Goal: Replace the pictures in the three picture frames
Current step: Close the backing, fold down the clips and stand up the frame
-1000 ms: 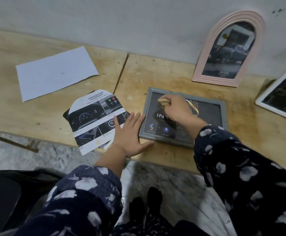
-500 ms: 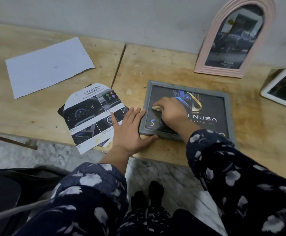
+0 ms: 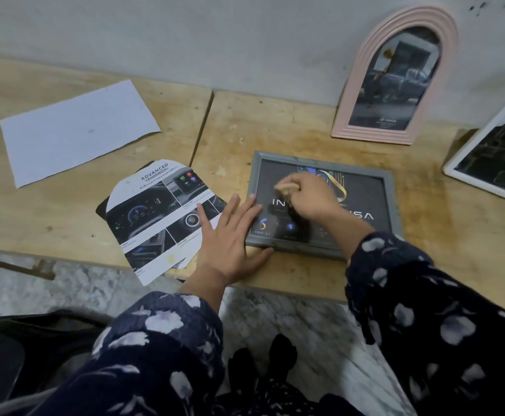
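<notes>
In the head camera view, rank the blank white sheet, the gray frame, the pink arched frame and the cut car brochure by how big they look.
1. White sheet
2. Gray frame
Brochure and pink frame look alike; the frame stands farther back, so I won't rank them.

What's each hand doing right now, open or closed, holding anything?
Left hand: open, flat, fingers against the grey frame edge.
Right hand: closed around a small tan object on the frame's glass; what it is can't be told.
</notes>
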Demonstrator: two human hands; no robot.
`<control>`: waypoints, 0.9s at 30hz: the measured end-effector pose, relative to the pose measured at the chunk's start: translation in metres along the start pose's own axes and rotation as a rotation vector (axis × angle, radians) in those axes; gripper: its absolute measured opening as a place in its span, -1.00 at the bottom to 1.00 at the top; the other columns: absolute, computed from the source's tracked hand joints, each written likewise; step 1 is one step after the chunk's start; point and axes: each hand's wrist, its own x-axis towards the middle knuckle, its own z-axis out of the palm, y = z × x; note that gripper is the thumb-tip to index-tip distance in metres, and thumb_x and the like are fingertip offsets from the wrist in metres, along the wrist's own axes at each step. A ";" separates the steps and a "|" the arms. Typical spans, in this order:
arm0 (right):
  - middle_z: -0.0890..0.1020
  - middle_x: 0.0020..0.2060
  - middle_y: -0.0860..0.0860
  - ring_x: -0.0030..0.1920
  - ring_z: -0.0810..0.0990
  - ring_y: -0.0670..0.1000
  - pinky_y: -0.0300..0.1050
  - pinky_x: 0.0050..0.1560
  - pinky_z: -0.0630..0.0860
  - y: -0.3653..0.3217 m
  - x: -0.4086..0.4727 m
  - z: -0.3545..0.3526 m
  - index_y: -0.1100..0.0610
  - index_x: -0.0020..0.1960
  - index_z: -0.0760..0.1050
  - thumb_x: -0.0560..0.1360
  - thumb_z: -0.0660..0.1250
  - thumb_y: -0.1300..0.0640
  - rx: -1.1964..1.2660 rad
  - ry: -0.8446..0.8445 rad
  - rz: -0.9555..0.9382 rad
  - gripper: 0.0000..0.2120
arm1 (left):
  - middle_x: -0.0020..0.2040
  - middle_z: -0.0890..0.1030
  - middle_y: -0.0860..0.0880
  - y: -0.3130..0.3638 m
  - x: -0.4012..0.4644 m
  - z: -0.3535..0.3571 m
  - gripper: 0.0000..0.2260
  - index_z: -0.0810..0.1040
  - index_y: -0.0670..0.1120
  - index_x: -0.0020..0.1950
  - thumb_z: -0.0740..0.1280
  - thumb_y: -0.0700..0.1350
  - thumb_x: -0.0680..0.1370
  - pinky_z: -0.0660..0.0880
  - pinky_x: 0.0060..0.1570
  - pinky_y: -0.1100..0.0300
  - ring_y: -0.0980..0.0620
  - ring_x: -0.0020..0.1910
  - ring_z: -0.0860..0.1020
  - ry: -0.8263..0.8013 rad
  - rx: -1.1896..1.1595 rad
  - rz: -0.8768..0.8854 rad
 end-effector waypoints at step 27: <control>0.62 0.02 -0.05 0.08 0.50 0.06 0.00 0.11 0.47 0.046 -0.039 0.007 0.04 -0.04 0.63 0.44 0.15 0.35 -0.203 -0.158 -0.222 -0.65 | 0.49 0.25 0.16 0.001 0.003 -0.005 -0.33 0.36 0.09 0.38 -0.01 0.45 0.43 -0.32 0.38 -0.35 0.02 0.54 0.08 0.007 -0.015 0.054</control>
